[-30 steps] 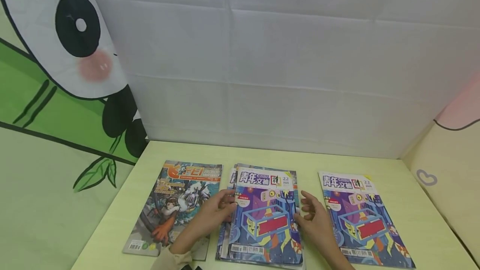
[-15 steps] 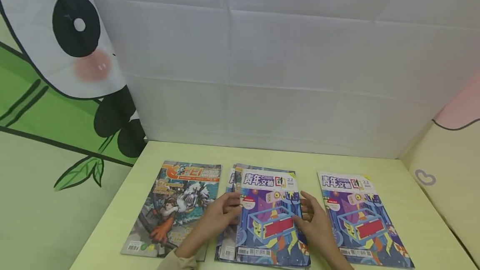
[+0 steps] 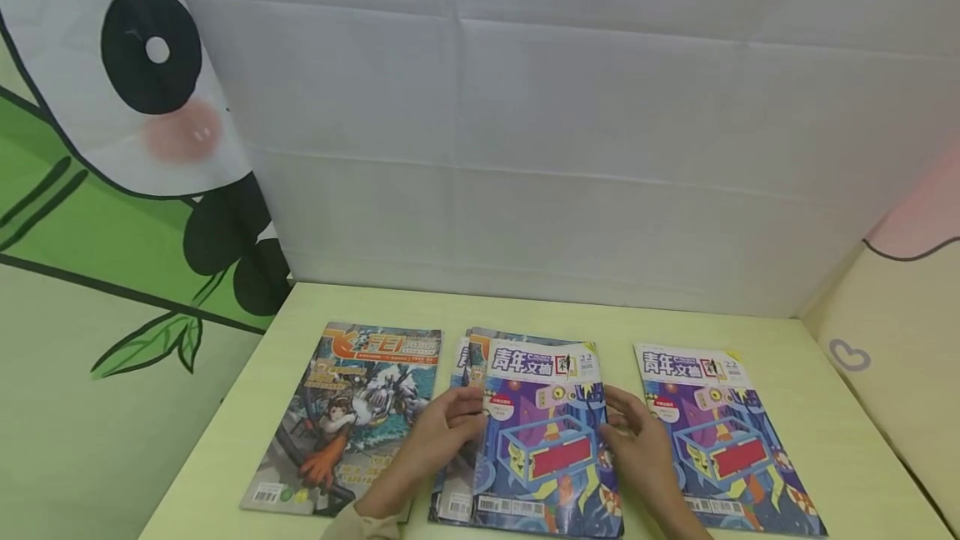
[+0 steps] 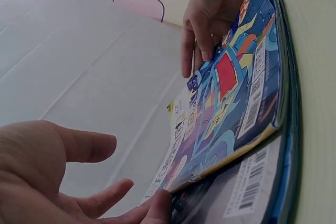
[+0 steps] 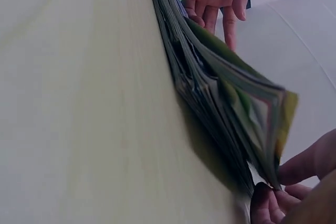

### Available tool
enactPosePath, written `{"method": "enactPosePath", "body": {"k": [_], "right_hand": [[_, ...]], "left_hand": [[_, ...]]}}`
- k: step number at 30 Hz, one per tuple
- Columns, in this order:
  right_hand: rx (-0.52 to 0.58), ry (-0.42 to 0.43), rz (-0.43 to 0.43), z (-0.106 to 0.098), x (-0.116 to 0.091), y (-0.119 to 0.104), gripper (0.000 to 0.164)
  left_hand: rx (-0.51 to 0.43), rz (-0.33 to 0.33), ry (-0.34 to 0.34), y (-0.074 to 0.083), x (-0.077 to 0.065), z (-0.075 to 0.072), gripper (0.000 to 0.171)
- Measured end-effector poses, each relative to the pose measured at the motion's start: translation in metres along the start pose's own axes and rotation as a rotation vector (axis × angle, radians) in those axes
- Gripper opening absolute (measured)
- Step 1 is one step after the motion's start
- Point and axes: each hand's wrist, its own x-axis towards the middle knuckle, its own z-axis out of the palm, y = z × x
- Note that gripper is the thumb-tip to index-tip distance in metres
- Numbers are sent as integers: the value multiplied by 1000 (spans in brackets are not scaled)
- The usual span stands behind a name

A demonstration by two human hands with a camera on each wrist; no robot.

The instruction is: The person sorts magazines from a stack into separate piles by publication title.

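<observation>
Far left, on the wall, panda drawing (image 3: 168,90) with a pink cheek; next, flat and face up on the pale yellow table (image 3: 622,325), FEI magazine (image 3: 356,407), lower right part behind a beige sleeve (image 3: 367,525); then left grip (image 3: 442,432), loosely open, thumb clear in the left wrist view, fingertips at the left edge of the top magazine (image 3: 551,440); under that magazine, mid-table, pile (image 3: 455,502) of others, left edges showing; on the pile, set a little to its right, that same top one, purple and blue with a red panel; at its right edge, right grip (image 3: 645,444), closed in a pinch on it, with a gap above the pile in the right wrist view; just beside, matching magazine (image 3: 731,440), flat and face up; far right, on the wall, purple heart (image 3: 850,354).
</observation>
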Motion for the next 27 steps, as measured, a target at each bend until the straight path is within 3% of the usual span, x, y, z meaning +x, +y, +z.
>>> {"method": "enactPosePath", "body": {"k": [6, 11, 16, 19, 27], "right_hand": [[86, -15, 12, -1, 0, 3, 51], [140, -35, 29, -2, 1, 6, 48], [172, -51, 60, -4, 1, 5, 53], [185, -50, 62, -4, 1, 5, 55], [181, -17, 55, -4, 0, 4, 54]], "left_hand": [[-31, 40, 14, 0, -3, 5, 55], [-56, 15, 32, 0, -4, 9, 61], [5, 53, 51, -7, -1, 12, 60], [47, 68, 63, -10, 1, 14, 54], [83, 29, 38, -14, 2, 16, 37]]}}
